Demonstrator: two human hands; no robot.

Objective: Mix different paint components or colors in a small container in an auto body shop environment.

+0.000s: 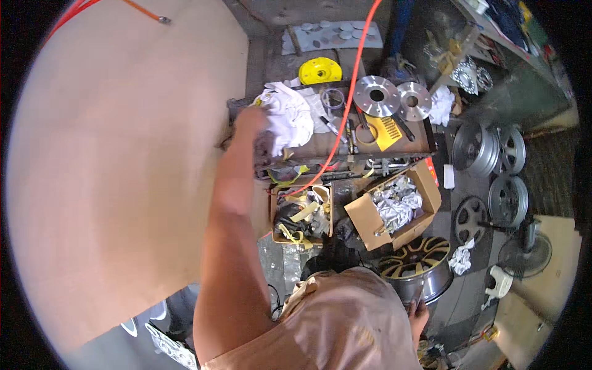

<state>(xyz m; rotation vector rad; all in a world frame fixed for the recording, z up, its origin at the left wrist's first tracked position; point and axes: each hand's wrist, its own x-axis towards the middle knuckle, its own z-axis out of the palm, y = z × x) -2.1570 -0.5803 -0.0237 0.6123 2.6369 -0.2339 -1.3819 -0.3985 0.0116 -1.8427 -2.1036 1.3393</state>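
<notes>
My left arm stretches forward to the workbench (pixel 320 147). At its far left my left hand (pixel 251 122) reaches the edge of a crumpled white cloth (pixel 290 117); the fingers are blurred and partly hidden, so their grip cannot be told. Low at my right side is my right hand (pixel 419 319), its fingers closed around something thin that I cannot make out. Just beyond it a wheel rim (pixel 422 285) with gold and black spokes lies tilted face up on the floor.
On the bench lie two silver discs (pixel 364 86), a yellow disc (pixel 320 69), a tape roll (pixel 332 97) and markers. Below stand a scrap box (pixel 332 216) and a cardboard box (pixel 431 197) of crumpled material. A red hose (pixel 353 86) hangs across. Several rims (pixel 508 200) stand right.
</notes>
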